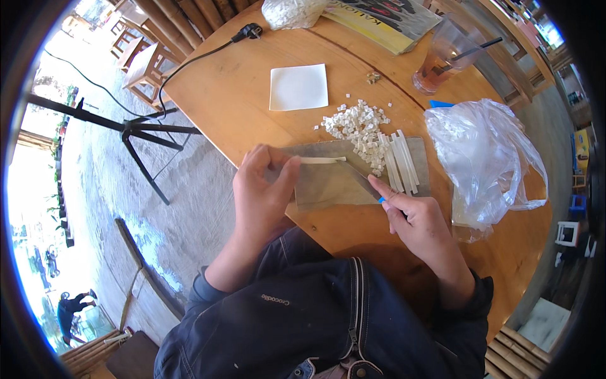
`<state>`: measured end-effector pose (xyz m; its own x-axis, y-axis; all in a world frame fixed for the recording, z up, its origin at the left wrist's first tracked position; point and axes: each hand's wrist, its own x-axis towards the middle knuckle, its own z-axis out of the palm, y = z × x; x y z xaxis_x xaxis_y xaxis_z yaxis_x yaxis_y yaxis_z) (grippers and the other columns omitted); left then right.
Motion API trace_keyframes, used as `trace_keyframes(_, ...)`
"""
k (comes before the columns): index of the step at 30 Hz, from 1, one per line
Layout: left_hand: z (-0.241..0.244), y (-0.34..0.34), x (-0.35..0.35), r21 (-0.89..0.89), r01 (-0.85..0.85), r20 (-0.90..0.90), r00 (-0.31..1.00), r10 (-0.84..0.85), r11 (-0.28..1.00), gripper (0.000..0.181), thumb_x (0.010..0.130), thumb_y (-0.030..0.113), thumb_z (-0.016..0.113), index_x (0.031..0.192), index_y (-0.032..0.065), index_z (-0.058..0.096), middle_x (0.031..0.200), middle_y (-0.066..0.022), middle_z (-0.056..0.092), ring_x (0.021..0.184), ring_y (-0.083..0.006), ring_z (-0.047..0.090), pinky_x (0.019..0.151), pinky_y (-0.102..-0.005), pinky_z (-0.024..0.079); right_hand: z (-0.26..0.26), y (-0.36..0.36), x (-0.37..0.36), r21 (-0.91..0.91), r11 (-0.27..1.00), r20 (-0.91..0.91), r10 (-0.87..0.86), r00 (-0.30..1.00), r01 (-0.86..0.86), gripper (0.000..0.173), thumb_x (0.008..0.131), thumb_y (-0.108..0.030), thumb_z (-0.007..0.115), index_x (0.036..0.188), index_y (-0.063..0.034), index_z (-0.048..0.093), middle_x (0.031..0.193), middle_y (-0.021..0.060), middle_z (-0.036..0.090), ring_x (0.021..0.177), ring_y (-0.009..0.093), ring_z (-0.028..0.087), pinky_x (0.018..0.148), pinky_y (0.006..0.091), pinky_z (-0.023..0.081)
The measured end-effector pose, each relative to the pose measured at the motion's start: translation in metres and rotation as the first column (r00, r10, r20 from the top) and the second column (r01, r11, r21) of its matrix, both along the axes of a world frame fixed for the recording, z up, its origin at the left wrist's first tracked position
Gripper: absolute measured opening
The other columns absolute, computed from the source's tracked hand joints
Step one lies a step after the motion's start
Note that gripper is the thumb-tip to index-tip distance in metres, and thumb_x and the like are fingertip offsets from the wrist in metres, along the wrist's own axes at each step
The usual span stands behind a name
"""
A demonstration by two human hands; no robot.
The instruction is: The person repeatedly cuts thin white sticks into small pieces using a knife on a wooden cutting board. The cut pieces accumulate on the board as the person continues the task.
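Observation:
Pinched in the fingers of my left hand (265,182) is one end of a pale white strip (322,160), lying across a thin greyish cutting sheet (326,187). My right hand (414,220) grips a knife by its blue handle, the index finger laid along the back. The knife blade (360,177) reaches up to the strip's free right end. Beyond the blade spreads a heap of small white cubes (362,123), partly on the sheet and partly on the wood. Several uncut white strips (400,161) lie side by side right of the heap.
The wooden table (227,90) bears a square white paper (299,87), a black power plug (248,31), and a plastic cup of drink with a straw (433,71). A translucent plastic bag (478,156) sits at right. A black tripod (137,128) stands left of the table edge.

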<state>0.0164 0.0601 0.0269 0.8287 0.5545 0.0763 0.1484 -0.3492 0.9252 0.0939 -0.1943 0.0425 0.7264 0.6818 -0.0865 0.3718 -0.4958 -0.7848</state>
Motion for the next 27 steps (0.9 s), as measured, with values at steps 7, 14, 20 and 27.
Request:
trace_keyframes(7, -0.016, -0.006, -0.027, 0.061, -0.052, 0.024, 0.998, 0.050, 0.997, 0.009, 0.084, 0.013, 0.072, 0.082, 0.0059, 0.066, 0.085, -0.0051, 0.064, 0.091, -0.0249, 0.056, 0.089, -0.0384, 0.041, -0.005, 0.003, 0.003, -0.011, 0.994, 0.023, -0.109, 0.994, 0.109, 0.049, 0.096, -0.004, 0.059, 0.143, -0.0179, 0.057, 0.067, 0.0201, 0.055, 0.051, 0.018, 0.053, 0.057, 0.0316, 0.049)
trace_keyframes(14, -0.010, -0.014, -0.032, 0.281, -0.006, -0.043, 0.999, 0.019, 0.960, 0.009, 0.080, 0.011, 0.075, 0.082, 0.0084, 0.067, 0.090, -0.0026, 0.064, 0.093, -0.0244, 0.055, 0.092, -0.0382, 0.037, 0.000, 0.004, -0.004, -0.082, 0.985, 0.034, -0.153, 0.988, 0.155, 0.049, 0.096, -0.002, 0.060, 0.143, -0.0148, 0.056, 0.062, 0.0131, 0.051, 0.052, 0.012, 0.049, 0.057, 0.0282, 0.047)
trace_keyframes(20, -0.014, -0.023, -0.032, 0.551, -0.013, 0.006, 1.000, 0.012, 0.834, 0.019, 0.075, 0.017, 0.080, 0.087, 0.0122, 0.066, 0.096, -0.0034, 0.062, 0.094, -0.0264, 0.054, 0.089, -0.0436, 0.039, 0.000, -0.002, -0.004, -0.009, 0.982, 0.051, -0.187, 0.981, 0.188, 0.050, 0.096, 0.004, 0.055, 0.144, -0.0106, 0.055, 0.078, 0.0071, 0.060, 0.057, 0.007, 0.047, 0.057, 0.0243, 0.046)
trace_keyframes(27, -0.021, -0.055, -0.016, 0.734, 0.186, 0.013, 0.958, -0.288, 0.653, 0.050, 0.077, 0.025, 0.078, 0.122, 0.0084, 0.065, 0.120, -0.0060, 0.060, 0.107, -0.0262, 0.053, 0.095, -0.0460, 0.040, -0.004, 0.007, -0.020, -0.046, 0.980, 0.290, -0.174, 0.941, 0.195, 0.061, 0.087, 0.009, 0.060, 0.143, -0.0135, 0.058, 0.067, 0.0132, 0.055, 0.056, 0.018, 0.054, 0.061, 0.0304, 0.050)
